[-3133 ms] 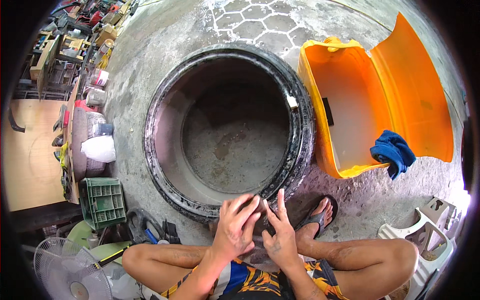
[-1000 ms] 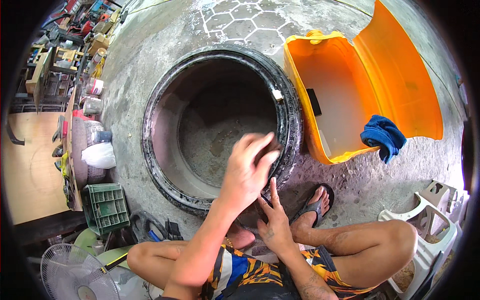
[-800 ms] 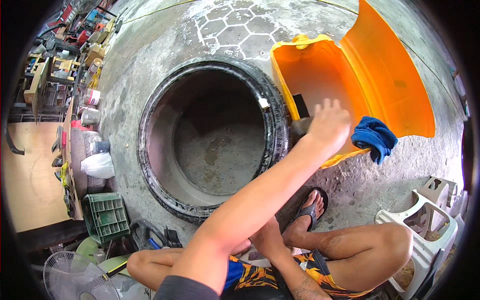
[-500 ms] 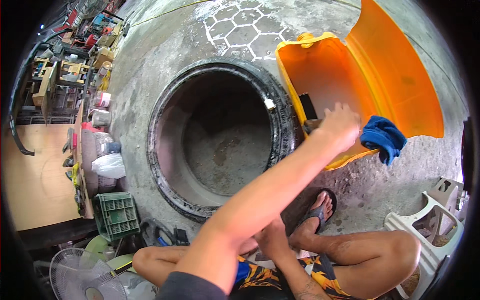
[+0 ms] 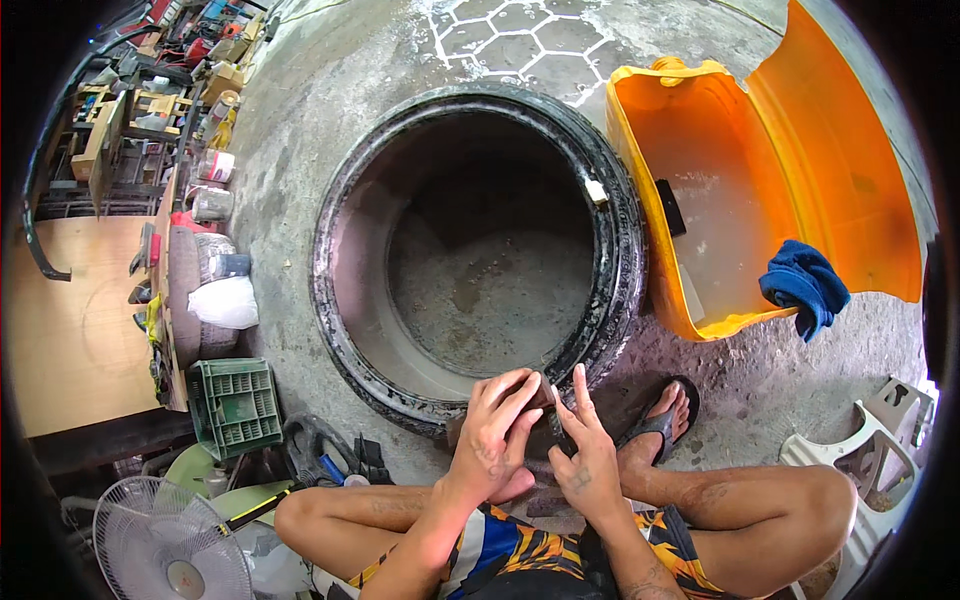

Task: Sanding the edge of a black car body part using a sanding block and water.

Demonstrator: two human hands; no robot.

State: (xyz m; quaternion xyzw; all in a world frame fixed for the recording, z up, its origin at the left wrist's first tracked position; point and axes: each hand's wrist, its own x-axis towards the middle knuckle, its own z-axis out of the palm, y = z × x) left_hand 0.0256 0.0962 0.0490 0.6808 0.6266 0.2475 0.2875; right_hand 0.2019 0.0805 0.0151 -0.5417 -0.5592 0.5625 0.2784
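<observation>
My left hand (image 5: 492,437) pinches a small dark brown block (image 5: 537,393) over the near rim of a large black tyre-like ring (image 5: 345,335) lying on the floor. Close to the block's right side is my right hand (image 5: 588,465), fingers stretched and apart, the index fingertip at or near the block; contact is hard to tell. On the right stands a cut-open orange-yellow plastic jerrycan (image 5: 655,275) with cloudy water inside. A black block (image 5: 670,208) and a pale flat piece (image 5: 691,293) sit along its left inner wall. A blue cloth (image 5: 803,287) hangs over its near right corner.
A small white piece (image 5: 596,191) rests on the ring's right rim. At left are a green crate (image 5: 235,405), a fan (image 5: 170,545), a wooden board (image 5: 85,330) and cluttered shelves. A white plastic stool (image 5: 865,470) lies at right. White hexagon lines (image 5: 520,45) mark the floor.
My left hand has come back from the jerrycan, bringing the dark block over the ring's near rim. My right hand has risen from my lap beside it. The view has shifted slightly.
</observation>
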